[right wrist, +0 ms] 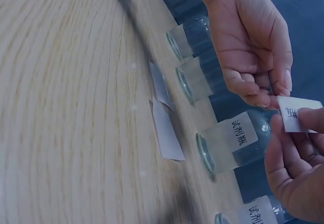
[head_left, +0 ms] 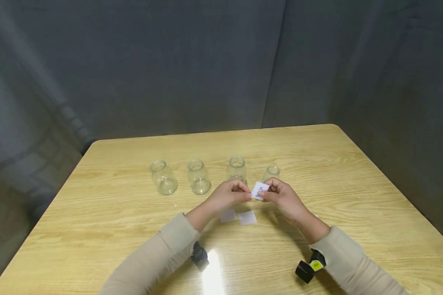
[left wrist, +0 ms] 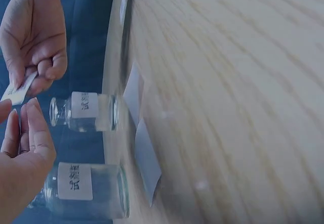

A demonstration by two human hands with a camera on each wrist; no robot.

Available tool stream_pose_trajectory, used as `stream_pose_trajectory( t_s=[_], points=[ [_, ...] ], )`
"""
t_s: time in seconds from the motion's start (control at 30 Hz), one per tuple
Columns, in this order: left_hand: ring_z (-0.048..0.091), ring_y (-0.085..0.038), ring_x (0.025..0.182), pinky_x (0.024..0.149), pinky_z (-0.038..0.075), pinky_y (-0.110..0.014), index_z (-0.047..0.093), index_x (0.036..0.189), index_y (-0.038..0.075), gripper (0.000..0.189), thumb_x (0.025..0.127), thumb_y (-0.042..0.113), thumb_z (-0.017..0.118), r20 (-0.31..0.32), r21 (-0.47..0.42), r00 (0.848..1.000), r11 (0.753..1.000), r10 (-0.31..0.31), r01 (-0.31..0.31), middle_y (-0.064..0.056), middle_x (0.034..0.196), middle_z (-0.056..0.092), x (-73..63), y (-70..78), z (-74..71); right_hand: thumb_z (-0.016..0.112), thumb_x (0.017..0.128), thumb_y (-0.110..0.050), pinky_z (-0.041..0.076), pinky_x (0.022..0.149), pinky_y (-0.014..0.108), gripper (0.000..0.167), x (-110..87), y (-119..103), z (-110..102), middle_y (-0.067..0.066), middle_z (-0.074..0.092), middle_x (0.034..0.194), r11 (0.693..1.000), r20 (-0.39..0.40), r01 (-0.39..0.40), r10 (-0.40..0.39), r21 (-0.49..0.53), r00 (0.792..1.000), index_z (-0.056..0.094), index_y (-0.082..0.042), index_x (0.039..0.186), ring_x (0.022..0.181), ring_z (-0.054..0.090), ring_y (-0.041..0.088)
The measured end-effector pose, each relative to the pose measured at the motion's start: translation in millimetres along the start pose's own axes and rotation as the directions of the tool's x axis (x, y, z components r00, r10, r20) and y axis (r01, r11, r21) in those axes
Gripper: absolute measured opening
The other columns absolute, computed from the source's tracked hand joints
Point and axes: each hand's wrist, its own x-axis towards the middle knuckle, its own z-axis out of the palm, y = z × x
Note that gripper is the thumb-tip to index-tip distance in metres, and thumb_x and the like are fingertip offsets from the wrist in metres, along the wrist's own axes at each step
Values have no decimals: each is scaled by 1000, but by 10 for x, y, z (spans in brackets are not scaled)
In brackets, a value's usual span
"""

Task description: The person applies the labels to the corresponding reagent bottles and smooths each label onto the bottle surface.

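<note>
Right hand point(head_left: 285, 201) pinches white label point(head_left: 257, 188), fingertips closed; left hand point(head_left: 226, 196) nips its left corner — label tilted between both, right of frame centre. Smallest jar point(head_left: 271, 175) sits just up-right, nearer right hand. Left wrist view shows that jar's written sticker point(left wrist: 84, 105) — hidden in head view.

Your counter point(head_left: 354, 213) is pale and wood-grained with rounded far corners, reaching out past your left fingers point(head_left: 241, 185) and right fingers point(head_left: 275, 183). Beyond your left fingers and off to their left stand one glass jar point(head_left: 164, 178) and a second glass jar point(head_left: 198, 178). A third glass jar point(head_left: 237, 167) stands upright behind those fingers, and a smaller jar point(head_left: 271, 174) behind your right ones. On your side of the left fingers, one white slip point(head_left: 227, 216) lies just beside another white slip point(head_left: 247, 218).
</note>
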Motion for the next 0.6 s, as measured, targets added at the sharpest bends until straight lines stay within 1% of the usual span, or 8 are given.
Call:
stream_pose_trajectory(
  t_s=[0.1, 0.13, 0.2, 0.3, 0.4, 0.47, 0.6],
  points=[
    [56, -17, 78, 79, 45, -39, 53, 90, -5, 14, 81, 5, 57, -4, -11, 1000, 1000, -3, 3, -7, 82, 55, -13, 15, -39, 52, 81, 3, 46, 68, 30, 15, -4, -15, 6, 6, 52, 78, 1000, 14, 3, -3, -28, 1000, 46, 12, 92, 70, 52, 11],
    [56, -16, 78, 80, 45, -38, 53, 91, -5, 15, 82, 6, 57, -2, -23, 1000, 1000, -1, 0, -8, 85, 55, 3, -13, -57, 53, 81, 3, 46, 68, 32, 16, -5, -17, 9, 6, 52, 79, 999, 20, 1, 0, -43, 1000, 47, 13, 92, 70, 52, 12],
    [56, -16, 80, 80, 45, -36, 52, 93, -5, 16, 84, 8, 55, -1, -34, 1000, 999, 5, -5, -8, 88, 55, -5, 0, -77, 55, 80, 2, 47, 68, 34, 19, -11, -26, 16, 7, 54, 79, 997, 34, -5, 7, -71, 999, 49, 13, 94, 70, 53, 13],
    [55, -17, 82, 82, 44, -37, 51, 96, -7, 18, 86, 8, 51, 6, -44, 1000, 999, 1, -1, -8, 92, 55, -16, 13, -104, 57, 78, 2, 48, 68, 35, 23, -15, -37, 31, 8, 55, 79, 995, 60, -17, 23, -102, 998, 50, 13, 97, 71, 53, 14],
    [55, -16, 81, 82, 44, -38, 51, 97, -8, 20, 86, 9, 51, 7, -40, 1000, 999, -12, 12, -8, 90, 56, -25, 16, -122, 59, 76, 3, 48, 66, 34, 25, -8, -44, 44, 8, 56, 78, 993, 82, -20, 29, -116, 996, 49, 12, 97, 71, 54, 14],
    [56, -16, 80, 80, 45, -36, 52, 97, -9, 21, 85, 8, 52, 18, -38, 1000, 999, -17, 17, -8, 88, 57, -32, 9, -131, 60, 76, 2, 48, 64, 33, 23, -2, -47, 46, 8, 56, 76, 992, 95, -19, 31, -122, 995, 50, 12, 95, 70, 54, 15],
    [56, -16, 76, 74, 48, -31, 54, 94, -9, 18, 84, 5, 52, 62, -50, 997, 998, -39, 42, -9, 85, 57, -46, -21, -142, 60, 77, 1, 47, 61, 29, 20, 9, -45, 46, 8, 57, 75, 989, 126, -2, 20, -145, 992, 53, 11, 92, 68, 54, 15]
  ],
)
